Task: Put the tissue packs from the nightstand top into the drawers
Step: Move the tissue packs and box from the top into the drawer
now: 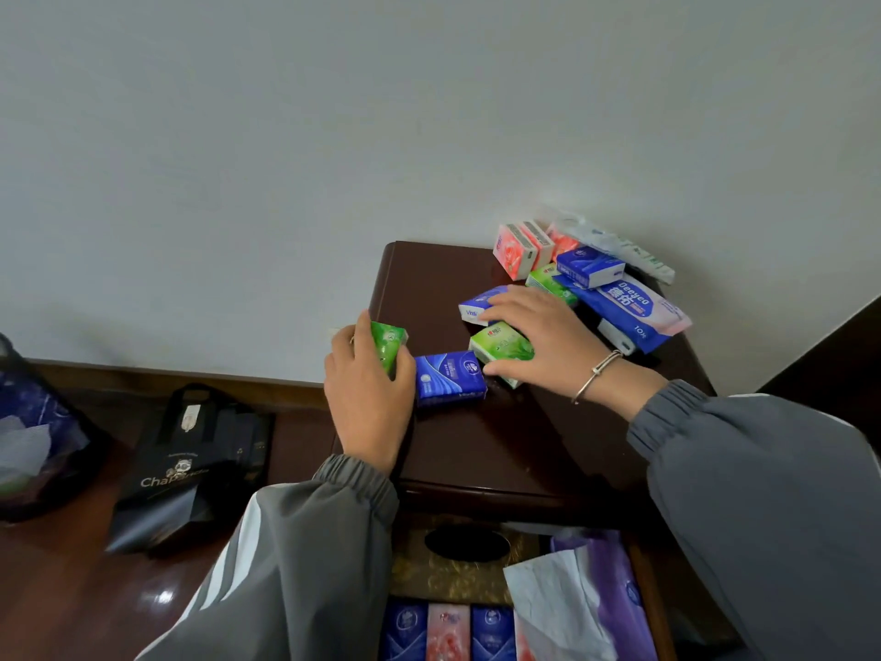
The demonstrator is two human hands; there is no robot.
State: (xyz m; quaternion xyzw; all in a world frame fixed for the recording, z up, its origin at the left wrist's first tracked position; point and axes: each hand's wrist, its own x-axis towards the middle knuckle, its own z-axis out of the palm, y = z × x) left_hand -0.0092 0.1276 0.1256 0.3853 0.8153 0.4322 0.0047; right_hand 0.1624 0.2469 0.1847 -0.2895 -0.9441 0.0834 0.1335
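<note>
Down at 6 o'clock the drawer (641, 589) stands open under the sleeves. A row of packs (448, 632), blue, pink, blue, is lined up inside, with a gold tissue box (429, 574) behind it.

Up on the nightstand (476, 446), the left hand (369, 388) curls round a green pack (388, 345) at the 9 o'clock edge, tipped on end. The right hand (538, 345) lies spread with its fingers nearly straight over a second green pack (503, 348) and a blue-white pack (481, 305) beyond it. Its thumb sits at the green one's near edge, touching but not closed.

A blue pack (450, 379) lies between the two hands. The rest sit in a pile (591, 267) at 1 o'clock against the wall.

This looks like the pick-up. The right hand's best move is probably to pinch the near green pack alone, thumb against fingers across its short sides, because the glossy film looks slippery and two loose packs may slide apart. The left pack can go straight down to 6 o'clock, set on edge to match the row. The blue pack sits close to both hands and could be knocked off.
</note>
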